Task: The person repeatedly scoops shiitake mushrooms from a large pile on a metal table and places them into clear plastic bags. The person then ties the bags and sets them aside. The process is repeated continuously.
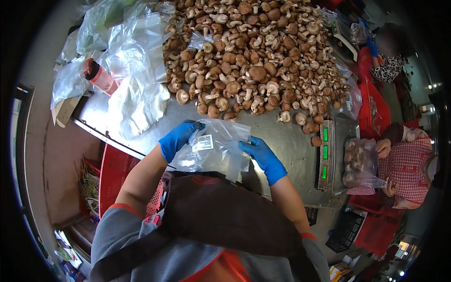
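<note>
A clear plastic bag [220, 155] with a white printed label is stretched between my two blue-gloved hands, just above the table's near edge. My left hand [179, 138] pinches its upper left corner beside the label. On the other side, my right hand [264, 157] grips the right edge between thumb and fingers. The bag looks flat, with no mushrooms inside. Beyond it, a large heap of shiitake mushrooms [257, 72] covers the far part of the metal table [292, 155].
Clear plastic bags [135, 70] and a pink-red bottle [100, 77] lie at left. A weighing scale [326, 155] with green displays stands at right, where a co-worker [405, 165] holds a bag of mushrooms [359, 164]. Another person [387, 53] is farther back. Red crates [118, 176] sit below the table.
</note>
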### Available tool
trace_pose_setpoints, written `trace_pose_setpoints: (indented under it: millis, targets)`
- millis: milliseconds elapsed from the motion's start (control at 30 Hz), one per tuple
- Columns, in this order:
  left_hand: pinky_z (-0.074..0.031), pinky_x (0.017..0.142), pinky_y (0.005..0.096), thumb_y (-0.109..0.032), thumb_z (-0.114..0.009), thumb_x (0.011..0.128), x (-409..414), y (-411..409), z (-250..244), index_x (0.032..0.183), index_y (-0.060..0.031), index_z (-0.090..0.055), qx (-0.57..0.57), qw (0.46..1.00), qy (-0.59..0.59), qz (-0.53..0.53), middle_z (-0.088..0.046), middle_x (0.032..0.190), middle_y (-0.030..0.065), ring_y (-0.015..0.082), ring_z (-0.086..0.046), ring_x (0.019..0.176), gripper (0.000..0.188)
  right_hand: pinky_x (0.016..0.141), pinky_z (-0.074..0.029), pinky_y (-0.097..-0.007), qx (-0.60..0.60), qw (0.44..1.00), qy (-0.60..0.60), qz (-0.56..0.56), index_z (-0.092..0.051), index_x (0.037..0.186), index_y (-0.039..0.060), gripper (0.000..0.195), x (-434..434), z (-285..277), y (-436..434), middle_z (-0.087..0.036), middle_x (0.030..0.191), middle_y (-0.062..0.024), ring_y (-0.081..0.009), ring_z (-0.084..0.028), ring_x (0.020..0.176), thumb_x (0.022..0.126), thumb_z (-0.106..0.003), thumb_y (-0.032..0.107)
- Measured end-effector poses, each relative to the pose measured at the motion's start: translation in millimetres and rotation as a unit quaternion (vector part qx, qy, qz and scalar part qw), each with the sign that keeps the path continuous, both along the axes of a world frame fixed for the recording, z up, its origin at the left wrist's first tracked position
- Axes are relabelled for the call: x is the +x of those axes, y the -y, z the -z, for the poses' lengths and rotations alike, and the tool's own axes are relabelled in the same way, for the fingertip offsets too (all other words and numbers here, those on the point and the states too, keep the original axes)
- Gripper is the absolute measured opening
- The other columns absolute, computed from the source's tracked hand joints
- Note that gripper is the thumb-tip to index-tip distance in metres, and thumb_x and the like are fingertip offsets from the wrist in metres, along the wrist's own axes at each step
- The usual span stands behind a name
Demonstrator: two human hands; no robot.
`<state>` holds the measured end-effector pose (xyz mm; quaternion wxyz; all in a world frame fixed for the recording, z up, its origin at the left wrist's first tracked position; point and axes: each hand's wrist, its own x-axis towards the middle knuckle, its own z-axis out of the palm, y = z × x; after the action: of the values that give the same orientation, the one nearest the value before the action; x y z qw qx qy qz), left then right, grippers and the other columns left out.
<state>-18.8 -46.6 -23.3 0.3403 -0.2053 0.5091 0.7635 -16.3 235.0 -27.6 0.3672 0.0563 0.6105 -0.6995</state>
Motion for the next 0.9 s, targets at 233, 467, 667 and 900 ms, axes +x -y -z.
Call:
trace_pose_setpoints:
  millis: [233,467,667,900]
  targets:
    - [-0.042,0.092,0.0258,-0.012,-0.063,0.084,-9,13,19,0.121,0.0004,-0.058,-0.168,0.972,-0.129,0.100,-0.064,0.108,0.0074,0.0148,-0.057,0.097,0.039,0.079,-0.052,-0.0322,-0.149,0.948,0.139,0.244,-0.059,0.111,0.0019,0.036,11,17,2,-0.065,0.100,-0.0069,-0.0171,-0.063,0.090,0.095,-0.054,0.033]
    - [-0.033,0.104,0.0398,-0.037,-0.074,0.078,-16,6,-14,0.146,-0.0083,-0.027,-0.284,0.795,-0.496,0.204,-0.039,0.141,0.0147,0.0243,-0.039,0.127,0.088,0.053,-0.046,-0.0260,0.006,0.964,0.062,0.257,-0.057,0.078,0.0091,0.033,7,5,-5,-0.054,0.066,0.0009,-0.0100,-0.052,0.056,0.091,-0.060,0.039]
    - [-0.044,0.093,0.0374,-0.021,-0.069,0.083,-42,-42,-34,0.129,-0.0025,-0.050,-0.266,0.828,-0.423,0.253,-0.059,0.116,0.0171,0.0219,-0.055,0.109,0.054,0.046,-0.043,-0.0213,0.023,0.991,0.003,0.131,-0.057,0.071,0.0104,0.038,-7,-14,-18,-0.054,0.062,0.0028,-0.0065,-0.050,0.051,0.087,-0.065,0.044]
    - [-0.049,0.084,0.0297,-0.007,-0.060,0.088,-48,-24,-29,0.106,0.0048,-0.062,-0.058,0.952,-0.239,0.180,-0.068,0.089,0.0087,0.0154,-0.063,0.085,0.022,0.061,-0.051,-0.0299,0.049,0.959,-0.037,0.276,-0.063,0.089,0.0012,0.037,-16,-67,-53,-0.064,0.078,-0.0079,-0.0166,-0.061,0.067,0.087,-0.067,0.038]
